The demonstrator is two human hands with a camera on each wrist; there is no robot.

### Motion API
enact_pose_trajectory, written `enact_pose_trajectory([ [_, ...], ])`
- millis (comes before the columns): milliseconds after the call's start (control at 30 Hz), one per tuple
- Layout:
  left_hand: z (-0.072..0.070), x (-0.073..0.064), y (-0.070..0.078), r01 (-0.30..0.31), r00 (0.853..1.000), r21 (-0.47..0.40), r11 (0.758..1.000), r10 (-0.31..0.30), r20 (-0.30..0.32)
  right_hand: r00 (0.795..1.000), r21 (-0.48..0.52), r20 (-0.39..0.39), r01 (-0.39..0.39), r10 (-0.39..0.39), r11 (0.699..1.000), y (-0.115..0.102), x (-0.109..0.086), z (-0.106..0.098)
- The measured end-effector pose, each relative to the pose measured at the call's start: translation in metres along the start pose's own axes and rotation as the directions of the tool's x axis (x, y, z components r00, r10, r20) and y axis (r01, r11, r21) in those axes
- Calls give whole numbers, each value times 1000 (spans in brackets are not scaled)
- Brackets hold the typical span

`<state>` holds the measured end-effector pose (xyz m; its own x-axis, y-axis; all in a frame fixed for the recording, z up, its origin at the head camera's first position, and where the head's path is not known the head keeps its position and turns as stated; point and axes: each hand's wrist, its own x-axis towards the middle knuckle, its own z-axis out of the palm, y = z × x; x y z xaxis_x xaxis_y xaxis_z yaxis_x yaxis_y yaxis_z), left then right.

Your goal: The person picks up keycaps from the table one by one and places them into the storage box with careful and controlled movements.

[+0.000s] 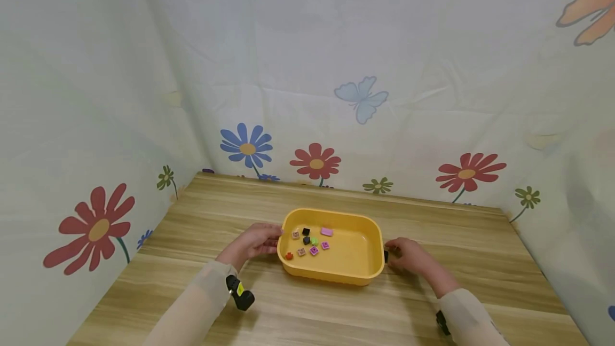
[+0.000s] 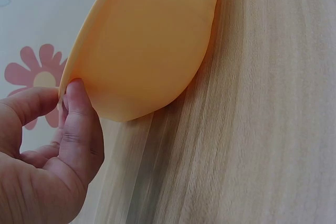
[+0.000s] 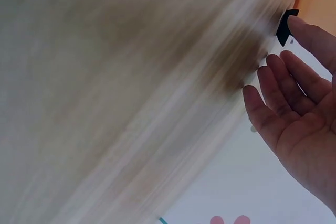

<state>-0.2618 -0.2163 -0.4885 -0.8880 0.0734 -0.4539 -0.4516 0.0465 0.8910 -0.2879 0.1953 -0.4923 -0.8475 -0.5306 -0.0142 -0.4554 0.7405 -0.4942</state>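
Observation:
A yellow plastic tray (image 1: 355, 250) sits on the wooden table. On its left end my left hand (image 1: 257, 240) pinches the rim, as the left wrist view shows with the thumb and a finger of that hand (image 2: 52, 166) meeting at the edge. Beside the tray's right end is my right hand (image 1: 408, 255), its fingers extended and spread. A small black piece (image 3: 286, 27) is at the tip of its thumb, close to the tray's wall; the other fingertips stand apart from it.
Several small toy bricks lie in the tray's left half, including a pink brick (image 1: 326, 232), a black brick (image 1: 306, 232), a green piece (image 1: 314, 241) and a red piece (image 1: 289, 256). The wooden table (image 1: 307, 314) meets a flowered cloth backdrop (image 1: 298, 95) behind and at both sides.

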Motion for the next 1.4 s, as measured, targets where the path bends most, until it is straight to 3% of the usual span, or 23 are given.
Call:
enact_pose_trajectory([
  [733,-1,1,0,2,1000,-8,1000,-2,6,1000,-20,-3,-2,2,1000,1,6,5],
  [1133,0,1,1,-1,1000,-14,1000,1,1,998,-37,8,61,-61,997,-3,8,2],
  [1400,0,1,-1,-2,1000,-5,1000,2,-8,999,-38,-5,39,-39,999,-2,8,3],
])
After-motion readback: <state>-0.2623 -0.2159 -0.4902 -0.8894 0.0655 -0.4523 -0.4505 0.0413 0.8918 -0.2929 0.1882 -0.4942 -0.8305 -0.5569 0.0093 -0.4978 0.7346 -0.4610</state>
